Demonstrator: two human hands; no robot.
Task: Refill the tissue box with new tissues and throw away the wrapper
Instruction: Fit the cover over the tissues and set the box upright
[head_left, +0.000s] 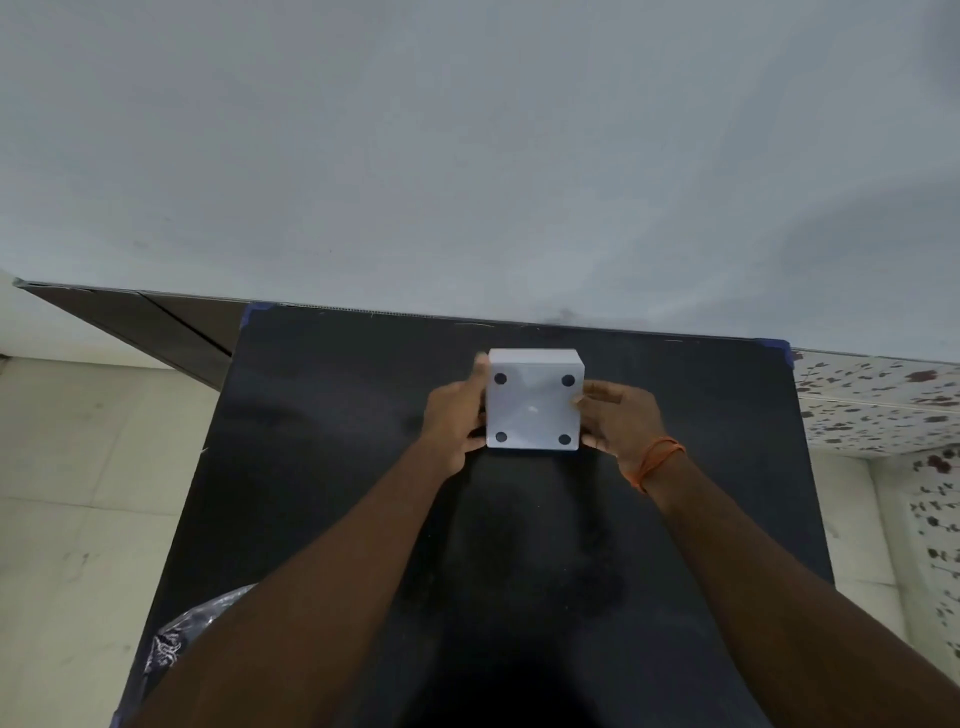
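A white square tissue box (533, 402) is turned upside down, its flat underside with dark round feet at the corners facing me. It is at the far middle of the black table (332, 467). My left hand (457, 421) grips its left side and my right hand (618, 421) grips its right side. An orange thread band circles my right wrist. No tissues or wrapper show on the table top.
A grey wall rises behind the table's far edge. Pale floor tiles lie to the left. A crinkled dark plastic bag (182, 639) sits below the table's near left corner. A floral-patterned cloth surface (883, 410) lies to the right.
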